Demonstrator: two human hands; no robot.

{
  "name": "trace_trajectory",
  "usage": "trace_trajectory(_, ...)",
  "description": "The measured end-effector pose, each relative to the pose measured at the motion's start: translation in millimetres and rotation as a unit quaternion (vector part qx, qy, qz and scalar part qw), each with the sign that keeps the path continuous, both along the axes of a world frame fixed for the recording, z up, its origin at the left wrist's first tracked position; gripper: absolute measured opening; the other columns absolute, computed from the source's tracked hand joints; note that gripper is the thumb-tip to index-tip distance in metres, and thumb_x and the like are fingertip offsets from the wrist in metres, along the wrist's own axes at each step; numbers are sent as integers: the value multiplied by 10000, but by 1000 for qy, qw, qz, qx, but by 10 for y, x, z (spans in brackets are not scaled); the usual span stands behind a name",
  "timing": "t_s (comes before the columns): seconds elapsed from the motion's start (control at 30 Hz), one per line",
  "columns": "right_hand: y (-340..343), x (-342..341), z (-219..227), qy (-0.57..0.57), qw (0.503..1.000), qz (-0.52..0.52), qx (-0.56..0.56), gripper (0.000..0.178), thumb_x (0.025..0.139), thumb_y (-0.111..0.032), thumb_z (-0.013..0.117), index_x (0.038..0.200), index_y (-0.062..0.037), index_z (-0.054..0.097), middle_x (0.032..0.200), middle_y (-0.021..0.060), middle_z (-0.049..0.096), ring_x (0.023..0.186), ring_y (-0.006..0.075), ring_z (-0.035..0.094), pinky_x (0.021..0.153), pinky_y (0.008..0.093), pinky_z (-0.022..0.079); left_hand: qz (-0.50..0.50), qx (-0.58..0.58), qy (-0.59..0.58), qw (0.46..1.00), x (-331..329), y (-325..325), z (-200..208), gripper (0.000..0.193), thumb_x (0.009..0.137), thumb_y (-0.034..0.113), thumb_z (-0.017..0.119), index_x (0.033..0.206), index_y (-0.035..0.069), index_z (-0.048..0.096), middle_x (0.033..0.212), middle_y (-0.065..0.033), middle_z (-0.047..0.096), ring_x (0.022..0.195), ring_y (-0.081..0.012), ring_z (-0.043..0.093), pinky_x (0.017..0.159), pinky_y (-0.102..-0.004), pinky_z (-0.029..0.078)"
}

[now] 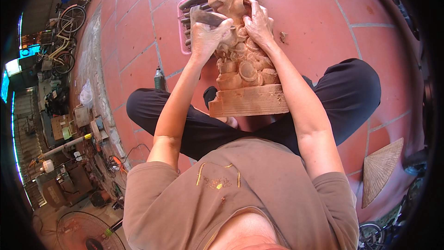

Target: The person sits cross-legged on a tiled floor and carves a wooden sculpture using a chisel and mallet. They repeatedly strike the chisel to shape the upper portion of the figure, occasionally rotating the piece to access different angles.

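Observation:
A carved wooden statue lies over my crossed legs, its flat block base nearest me and its top running off the upper edge. Closed on a bent grey-brown sheet that looks like sandpaper, my left hand is against the carving's left side. My right hand grips the right side of the carving, fingers curled over its surface. Some of the sheet is hidden under my left fingers.
A pink tray of long dark tools lies just left of the carving. Near my left knee stands a dark bottle. A conical hat rests on the tiles at right. Bicycles and a fan are off to the left.

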State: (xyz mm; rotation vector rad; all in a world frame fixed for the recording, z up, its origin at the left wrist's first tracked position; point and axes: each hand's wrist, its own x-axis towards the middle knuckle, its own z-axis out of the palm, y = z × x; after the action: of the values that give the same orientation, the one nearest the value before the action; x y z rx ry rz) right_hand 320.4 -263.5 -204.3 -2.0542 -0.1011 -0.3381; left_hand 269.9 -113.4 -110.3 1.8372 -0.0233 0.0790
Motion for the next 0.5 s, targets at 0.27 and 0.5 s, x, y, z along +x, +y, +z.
trace_trajectory(0.27, -35, -21, -7, 32, 999, 23, 30, 554, 870, -122, 582, 1405, -219, 475, 1343, 95, 588, 1320, 277, 471, 1052, 518, 325, -22, 130, 24, 991, -112, 11, 152, 111, 864, 102, 763, 851, 3, 716, 764, -15, 716, 672, -64, 647, 631, -244, 530)
trace_trajectory(0.5, -10, -12, 44, -5, 1000, 5, 3, 545, 857, -107, 589, 1389, -184, 499, 1312, 60, 640, 1256, 271, 548, 1047, 431, 430, -14, 26, -20, 999, -80, -1, -23, 104, 872, 90, 738, 829, 2, 701, 738, 10, 693, 694, -47, 627, 643, -247, 514)
